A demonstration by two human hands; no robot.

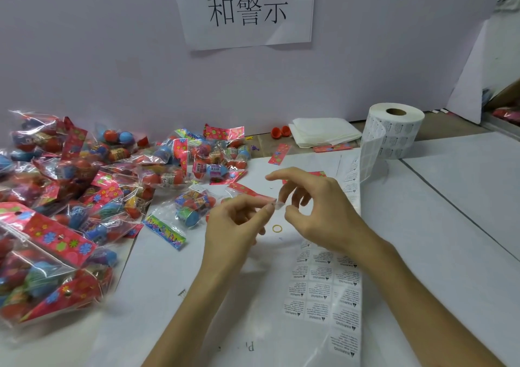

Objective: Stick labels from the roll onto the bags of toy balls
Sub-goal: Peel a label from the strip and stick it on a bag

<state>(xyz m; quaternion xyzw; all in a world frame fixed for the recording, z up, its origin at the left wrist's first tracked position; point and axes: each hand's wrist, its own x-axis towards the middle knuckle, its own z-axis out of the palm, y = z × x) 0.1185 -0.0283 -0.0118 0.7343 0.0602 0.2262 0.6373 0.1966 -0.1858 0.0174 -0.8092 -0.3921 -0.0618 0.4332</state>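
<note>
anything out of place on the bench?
Minor only. Two orange pieces, seemingly ball halves, lie loose by the wall, outside any bag. A yellow rubber band lies loose beside the label strip. Two header cards lie bagless near the roll.

White table [450, 226]: at left, heaped clear plastic bags of red and blue balls [70, 198]; upper right, an upright white label roll [394, 133] — its printed strip [332, 288] trails to the bottom edge; centre, a yellow rubber band [277, 228].
</note>
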